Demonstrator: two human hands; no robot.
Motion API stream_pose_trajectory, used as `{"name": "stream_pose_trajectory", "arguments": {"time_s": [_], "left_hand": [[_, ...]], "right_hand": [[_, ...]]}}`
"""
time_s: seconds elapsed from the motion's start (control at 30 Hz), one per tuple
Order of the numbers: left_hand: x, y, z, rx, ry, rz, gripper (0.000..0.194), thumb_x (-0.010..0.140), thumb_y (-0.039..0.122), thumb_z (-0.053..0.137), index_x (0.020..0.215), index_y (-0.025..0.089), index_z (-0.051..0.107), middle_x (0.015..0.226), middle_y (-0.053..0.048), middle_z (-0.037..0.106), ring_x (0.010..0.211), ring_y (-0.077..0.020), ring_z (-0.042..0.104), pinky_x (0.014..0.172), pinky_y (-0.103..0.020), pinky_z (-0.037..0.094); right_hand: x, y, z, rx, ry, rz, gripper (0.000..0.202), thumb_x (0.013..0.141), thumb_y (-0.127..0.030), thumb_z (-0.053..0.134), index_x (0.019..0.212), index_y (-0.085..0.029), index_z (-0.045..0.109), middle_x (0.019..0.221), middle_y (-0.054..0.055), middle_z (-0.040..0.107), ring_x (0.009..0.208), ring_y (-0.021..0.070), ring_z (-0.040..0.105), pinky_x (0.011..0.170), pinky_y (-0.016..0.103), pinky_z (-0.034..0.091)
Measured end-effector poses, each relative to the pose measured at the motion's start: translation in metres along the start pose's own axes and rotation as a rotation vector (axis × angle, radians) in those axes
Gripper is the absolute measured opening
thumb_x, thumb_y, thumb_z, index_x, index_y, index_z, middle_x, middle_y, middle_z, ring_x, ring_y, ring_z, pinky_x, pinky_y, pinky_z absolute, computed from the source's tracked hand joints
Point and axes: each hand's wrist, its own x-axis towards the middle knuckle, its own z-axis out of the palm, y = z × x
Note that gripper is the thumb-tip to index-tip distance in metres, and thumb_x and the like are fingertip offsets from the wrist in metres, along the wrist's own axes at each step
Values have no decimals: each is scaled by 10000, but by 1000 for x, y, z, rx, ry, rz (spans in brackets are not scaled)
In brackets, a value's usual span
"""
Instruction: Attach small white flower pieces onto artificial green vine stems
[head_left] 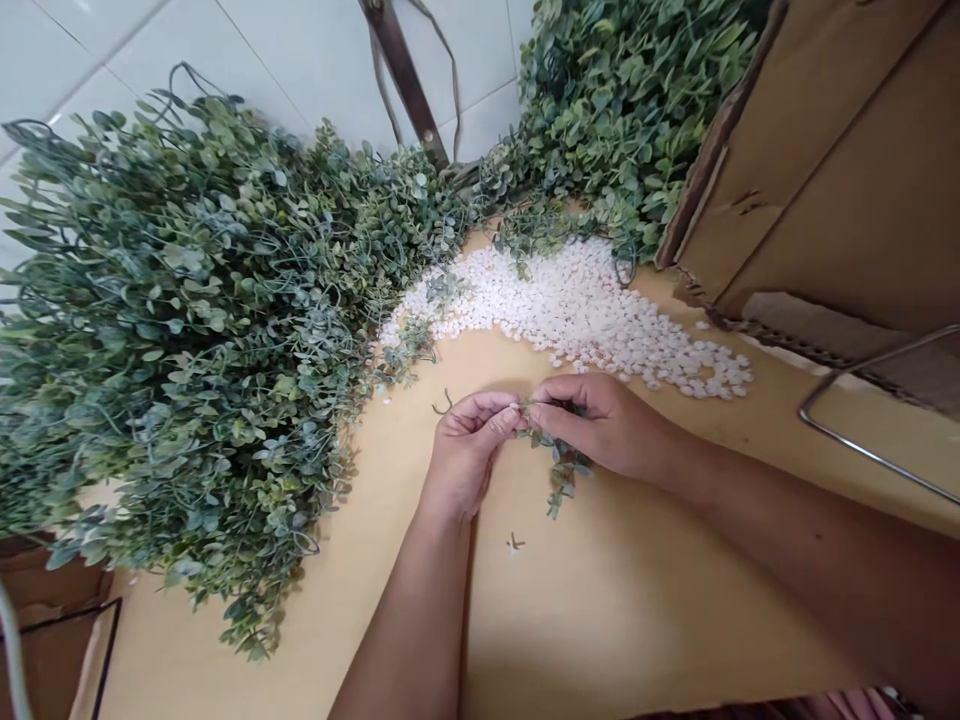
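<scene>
My left hand [466,445] and my right hand [592,418] meet over the table, thumbs and forefingers closed in pinches that nearly touch. Between them is an artificial leaf sprig [561,478], its small green leaves hanging below my right hand. A thin green stem end [444,402] pokes out beyond the left fingers. Whatever tiny part sits at the fingertips is mostly hidden. Just past my hands spreads a heap of small white flower-like pieces [555,310]. A small brown-and-white bit [514,543] lies on the table nearer to me.
A large pile of artificial greenery [202,300] covers the left side, and another bunch [637,110] stands at the back right. A cardboard box [832,150] with a bent metal rod [877,450] before it is at right. Behind is a tiled wall [247,60].
</scene>
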Motion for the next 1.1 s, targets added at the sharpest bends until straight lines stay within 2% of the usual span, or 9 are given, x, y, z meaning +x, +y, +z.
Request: {"name": "stream_pose_trajectory", "arguments": {"time_s": [0.13,0.7,1.1], "left_hand": [[0,-1,0,27,18,11,232,461,216,836,641,159,700,539,22,659,527,-49,585,553,-142,455],[0,-3,0,57,30,28,231,473,233,831,651,162,702,552,14,670,536,-64,585,573,-173,456],[0,-3,0,59,27,34,224,474,224,832,649,166,704,555,16,679,532,-64,594,564,-168,461]], "right_hand": [[0,1,0,11,36,4,217,761,-277,473,578,-166,508,514,-46,398,500,82,362,479,220,275],[-2,-1,2,34,75,-21,227,739,-255,472,530,-170,446,482,-50,380,473,69,341,442,206,249],[-3,-1,4,-52,106,-40,216,739,-224,464,531,-175,440,480,-50,375,473,73,344,447,209,252]]}}
